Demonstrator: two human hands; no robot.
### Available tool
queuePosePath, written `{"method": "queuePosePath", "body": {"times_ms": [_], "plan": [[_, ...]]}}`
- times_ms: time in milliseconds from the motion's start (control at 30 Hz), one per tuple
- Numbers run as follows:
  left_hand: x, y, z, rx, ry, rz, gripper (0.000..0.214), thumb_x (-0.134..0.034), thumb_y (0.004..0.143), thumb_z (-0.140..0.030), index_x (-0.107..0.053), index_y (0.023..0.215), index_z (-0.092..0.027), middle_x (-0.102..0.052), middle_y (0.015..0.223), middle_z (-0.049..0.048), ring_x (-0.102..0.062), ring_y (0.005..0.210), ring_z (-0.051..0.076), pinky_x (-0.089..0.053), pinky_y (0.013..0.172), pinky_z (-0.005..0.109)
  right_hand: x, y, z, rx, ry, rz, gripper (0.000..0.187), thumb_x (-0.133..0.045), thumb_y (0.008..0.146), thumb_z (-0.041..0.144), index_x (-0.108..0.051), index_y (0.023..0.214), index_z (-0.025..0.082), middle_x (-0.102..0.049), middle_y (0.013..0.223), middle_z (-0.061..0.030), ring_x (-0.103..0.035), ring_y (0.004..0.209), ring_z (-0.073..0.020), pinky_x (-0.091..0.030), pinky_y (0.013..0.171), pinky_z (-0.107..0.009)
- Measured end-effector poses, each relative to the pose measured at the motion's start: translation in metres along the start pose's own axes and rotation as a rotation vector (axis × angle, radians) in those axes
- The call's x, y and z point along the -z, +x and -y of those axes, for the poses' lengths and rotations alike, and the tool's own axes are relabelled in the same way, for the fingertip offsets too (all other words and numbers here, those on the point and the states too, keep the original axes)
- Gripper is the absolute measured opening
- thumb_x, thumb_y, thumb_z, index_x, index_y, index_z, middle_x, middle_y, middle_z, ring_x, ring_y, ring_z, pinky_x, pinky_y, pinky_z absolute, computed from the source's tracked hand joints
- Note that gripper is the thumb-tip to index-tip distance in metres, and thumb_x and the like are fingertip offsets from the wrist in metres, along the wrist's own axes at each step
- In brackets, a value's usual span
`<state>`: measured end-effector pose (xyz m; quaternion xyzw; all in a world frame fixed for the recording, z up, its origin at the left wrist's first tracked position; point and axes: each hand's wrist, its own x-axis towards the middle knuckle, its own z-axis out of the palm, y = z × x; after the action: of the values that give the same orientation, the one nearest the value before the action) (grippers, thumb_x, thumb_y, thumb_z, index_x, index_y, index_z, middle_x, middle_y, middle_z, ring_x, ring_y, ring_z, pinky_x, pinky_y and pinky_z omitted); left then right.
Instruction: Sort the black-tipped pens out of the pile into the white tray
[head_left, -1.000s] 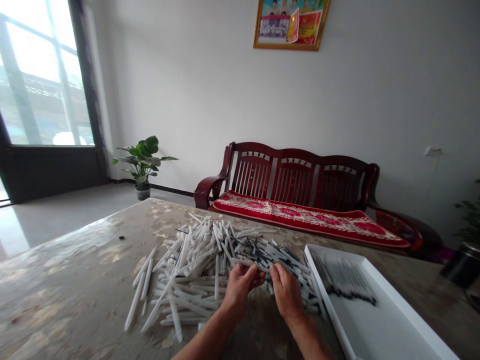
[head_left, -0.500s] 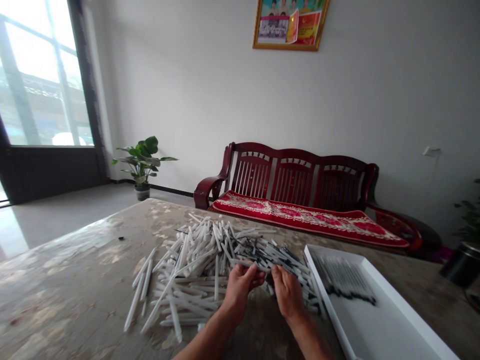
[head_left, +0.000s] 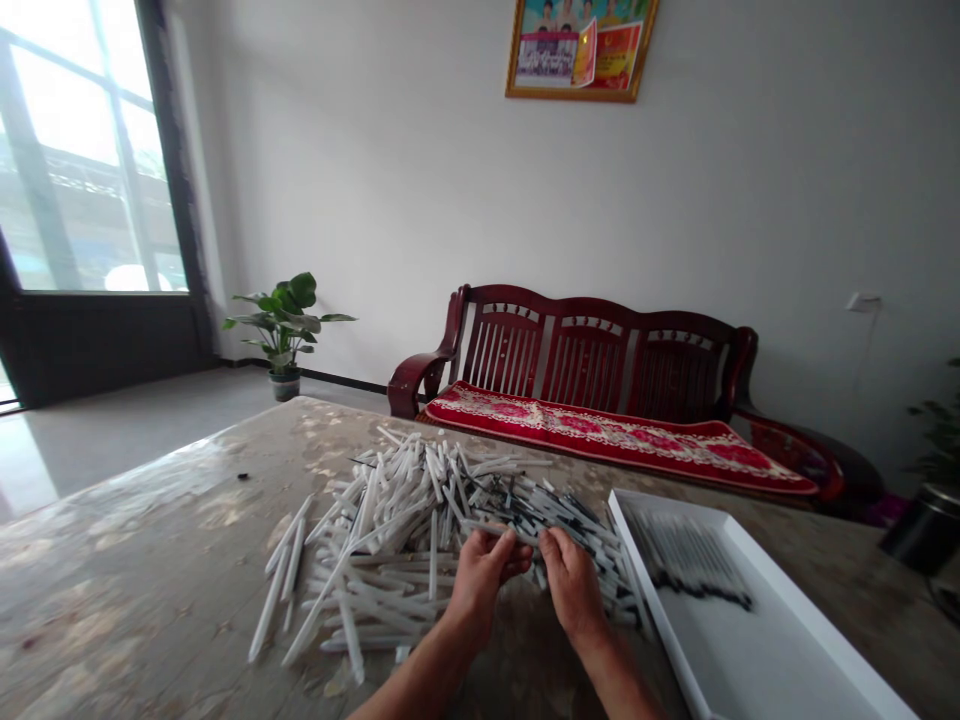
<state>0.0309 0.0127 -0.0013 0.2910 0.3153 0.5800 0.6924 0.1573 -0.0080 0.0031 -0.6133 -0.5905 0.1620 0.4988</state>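
Pinched in my left hand (head_left: 482, 575) is a slim whitish pen (head_left: 480, 524), held nearly level with one end poking out to the left past the fingers. My right hand (head_left: 573, 585) is closed on the right end of the same pen; its fingertips hide that end and any small part there. Both hands hover just over the near edge of a heap of white pen barrels (head_left: 397, 520). Dark pen caps or tips (head_left: 559, 508) lie mixed with greyish pieces behind the right hand.
Right of my hands stands a shallow white tray (head_left: 720, 670) with a row of pens (head_left: 686, 550), black ends toward me. A patterned table (head_left: 150, 580) carries everything. Beyond it are a red wooden bench (head_left: 589, 350) and a potted plant (head_left: 285, 325).
My right hand has shifted slightly left, closer to the left hand, closing the small gap along the pen. The left hand, heap and tray look the same.
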Motion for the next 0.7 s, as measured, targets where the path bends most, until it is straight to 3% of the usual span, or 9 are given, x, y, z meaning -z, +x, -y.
{"method": "queuePosePath", "body": {"times_ms": [133,200,300,367,400,467,567,700], "plan": [[-0.003,-0.003,0.0,-0.051,0.013,0.041,0.046,-0.088,0.054,-0.043,-0.061,0.077,-0.014,-0.072,0.065,0.0043,-0.07,0.06,0.016,-0.056,0.058,0.024,-0.006,0.0,0.007,-0.327,0.312,0.041,0.057,-0.038,0.081,0.074,-0.042,0.051,0.026,-0.039,0.039,0.0037,-0.036,0.035,-0.013,-0.028,0.036,-0.027],[-0.004,-0.005,-0.003,-0.047,-0.005,0.086,0.045,-0.089,0.054,-0.038,-0.06,0.079,-0.014,-0.072,0.067,0.0038,-0.07,0.062,0.016,-0.057,0.061,0.025,-0.006,0.0,0.01,-0.416,0.419,0.037,0.058,-0.042,0.078,0.074,-0.041,0.048,0.025,-0.036,0.036,0.0049,-0.031,0.031,-0.0107,-0.024,0.034,-0.025],[-0.004,-0.007,-0.01,0.072,-0.052,0.158,0.042,-0.088,0.06,-0.029,-0.061,0.09,-0.016,-0.073,0.074,0.0042,-0.07,0.066,0.015,-0.057,0.064,0.025,-0.001,0.001,0.011,-0.409,0.493,0.016,0.058,-0.047,0.076,0.073,-0.039,0.044,0.025,-0.033,0.034,0.0056,-0.028,0.031,-0.0091,-0.02,0.033,-0.024],[-0.002,-0.006,-0.014,0.198,-0.065,0.154,0.03,-0.08,0.071,-0.029,-0.063,0.09,-0.015,-0.073,0.074,0.005,-0.068,0.059,0.012,-0.054,0.056,0.019,0.002,0.002,0.01,-0.394,0.515,0.042,0.059,-0.047,0.076,0.072,-0.037,0.042,0.025,-0.031,0.033,0.0059,-0.027,0.03,-0.0084,-0.018,0.033,-0.023],[-0.002,-0.005,-0.016,0.269,-0.058,0.158,0.024,-0.075,0.076,-0.033,-0.064,0.085,-0.014,-0.072,0.07,0.0051,-0.064,0.051,0.009,-0.049,0.047,0.015,0.003,0.002,0.009,-0.389,0.523,0.059,0.059,-0.048,0.076,0.071,-0.036,0.041,0.025,-0.031,0.032,0.0061,-0.026,0.03,-0.008,-0.017,0.033,-0.023],[0.0,-0.003,-0.019,0.428,-0.023,0.229,0.033,-0.063,0.085,-0.042,-0.064,0.073,-0.011,-0.066,0.057,0.0042,-0.051,0.036,0.004,-0.032,0.033,0.011,0.005,0.003,0.007,-0.374,0.54,0.095,0.059,-0.05,0.076,0.07,-0.036,0.041,0.024,-0.03,0.032,0.0068,-0.025,0.03,-0.0072,-0.016,0.034,-0.023],[0.003,-0.003,-0.023,0.661,0.036,0.396,0.05,-0.053,0.088,-0.052,-0.065,0.066,-0.01,-0.056,0.043,0.0017,-0.035,0.026,0.002,-0.015,0.027,0.011,0.005,0.004,0.006,-0.339,0.544,0.124,0.058,-0.052,0.074,0.069,-0.038,0.042,0.023,-0.032,0.033,0.0071,-0.025,0.029,-0.0066,-0.014,0.034,-0.022],[0.009,-0.007,-0.027,0.736,-0.006,0.399,0.039,-0.059,0.088,-0.043,-0.067,0.067,-0.011,-0.05,0.04,-0.0025,-0.034,0.027,0.002,-0.019,0.028,0.01,0.004,0.003,0.004,-0.297,0.496,0.14,0.059,-0.051,0.074,0.071,-0.039,0.043,0.023,-0.034,0.033,0.007,-0.024,0.029,-0.0059,-0.015,0.033,-0.021]]}}
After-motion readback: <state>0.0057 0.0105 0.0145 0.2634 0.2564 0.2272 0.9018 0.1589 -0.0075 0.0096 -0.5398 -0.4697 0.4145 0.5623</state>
